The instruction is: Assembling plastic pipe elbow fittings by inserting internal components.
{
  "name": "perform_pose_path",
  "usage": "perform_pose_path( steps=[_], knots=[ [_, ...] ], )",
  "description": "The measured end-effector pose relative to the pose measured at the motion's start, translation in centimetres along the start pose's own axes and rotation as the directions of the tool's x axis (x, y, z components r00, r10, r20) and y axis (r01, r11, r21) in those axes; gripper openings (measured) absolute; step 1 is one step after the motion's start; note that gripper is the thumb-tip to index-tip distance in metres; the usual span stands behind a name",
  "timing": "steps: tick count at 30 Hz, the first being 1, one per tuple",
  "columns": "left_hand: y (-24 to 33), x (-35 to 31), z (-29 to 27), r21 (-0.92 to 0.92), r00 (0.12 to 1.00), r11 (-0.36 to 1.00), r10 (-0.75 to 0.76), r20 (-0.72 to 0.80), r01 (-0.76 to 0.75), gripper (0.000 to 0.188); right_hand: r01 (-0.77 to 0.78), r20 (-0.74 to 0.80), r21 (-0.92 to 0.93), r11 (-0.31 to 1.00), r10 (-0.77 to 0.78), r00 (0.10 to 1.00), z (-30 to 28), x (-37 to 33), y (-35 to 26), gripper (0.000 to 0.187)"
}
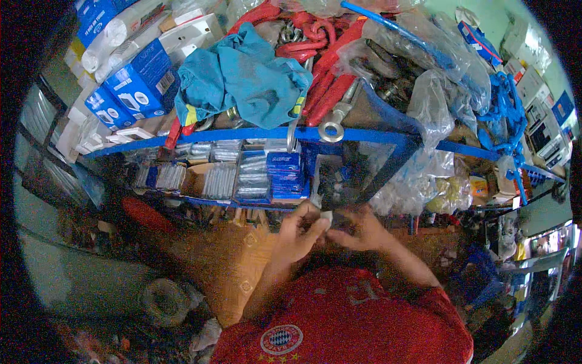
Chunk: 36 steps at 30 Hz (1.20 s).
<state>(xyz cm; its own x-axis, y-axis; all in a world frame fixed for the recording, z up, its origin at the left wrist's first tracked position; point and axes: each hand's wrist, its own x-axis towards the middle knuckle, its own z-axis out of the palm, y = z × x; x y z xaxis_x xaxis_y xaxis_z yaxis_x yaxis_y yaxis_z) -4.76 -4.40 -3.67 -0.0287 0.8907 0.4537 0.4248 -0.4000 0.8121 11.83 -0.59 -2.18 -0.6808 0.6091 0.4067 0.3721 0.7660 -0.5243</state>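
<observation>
In front of my chest, just below the edge of the blue-framed shelf, both hands are close together. My left hand (301, 232) is closed, with thumb and fingers pinched on a small white piece (327, 216). What kind of piece it is, I cannot make out. Right beside it is my right hand (362, 230), its thumb and fingers pointing toward the left hand. Its fingertips are dim and blurred, so whether they grip anything is unclear. A pale narrow strip (316, 195) shows just above the left hand's fingers.
On the shelf top lie a teal cloth (242, 79), red lifting slings (330, 73), a metal ring fitting (331, 131) and clear plastic bags (433, 100). Blue boxes (142, 79) stand at the left. Below are small packets (221, 181) and stacked blue boxes (285, 173).
</observation>
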Motion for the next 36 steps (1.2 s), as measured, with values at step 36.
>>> perform_pose_path(
  steps=[36],
  knots=[
    [-0.9, -0.4, -0.9, -0.636, 0.979, 0.752, -0.059, 0.196, 0.173, 0.039, -0.104, 0.117, 0.779, 0.618, 0.020, 0.993, 0.5, 1.6, 2.7, 0.039]
  ],
)
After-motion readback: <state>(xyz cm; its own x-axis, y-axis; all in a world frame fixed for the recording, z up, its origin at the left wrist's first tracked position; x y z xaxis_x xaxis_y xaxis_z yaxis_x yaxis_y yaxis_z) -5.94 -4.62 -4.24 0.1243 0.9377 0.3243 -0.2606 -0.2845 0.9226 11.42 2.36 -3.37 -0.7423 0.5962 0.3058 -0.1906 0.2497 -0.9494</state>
